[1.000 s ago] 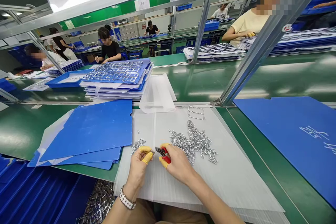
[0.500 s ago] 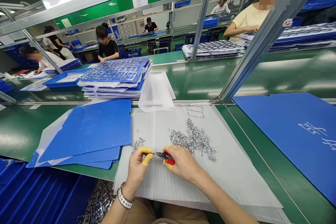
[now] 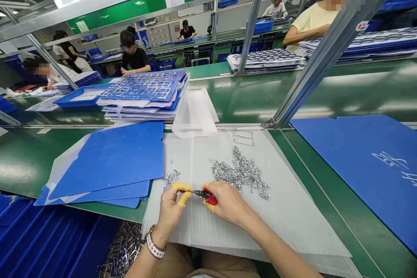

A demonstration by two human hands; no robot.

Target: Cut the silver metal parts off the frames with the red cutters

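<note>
Red-handled pliers [image 3: 210,196] are gripped in my right hand [image 3: 224,200], their dark jaws pointing left. Yellow covers sit on my fingertips. My left hand [image 3: 172,202] pinches a tiny shiny metal piece [image 3: 191,191] at the tip of the jaws; its outline is mostly hidden. Under both hands lies a whitish translucent sheet [image 3: 280,221]. A large pile of small silvery parts [image 3: 243,169] spreads beyond my right hand, and a smaller pile [image 3: 170,178] lies just beyond my left hand. A thin metal frame [image 3: 243,137] rests at the sheet's far edge.
Blue sheets [image 3: 114,160] overlap at the left, another blue sheet [image 3: 361,152] lies at the right. Behind stands a stack of sheets with metal frames [image 3: 143,89]. A slanted metal post [image 3: 312,69] rises at the right. Metal scraps [image 3: 122,247] fill a space below left. Several people sit beyond.
The red handles look closer together in my right hand. Both hands stay in nearly the same place. At the back right, a person's arm has shifted.
</note>
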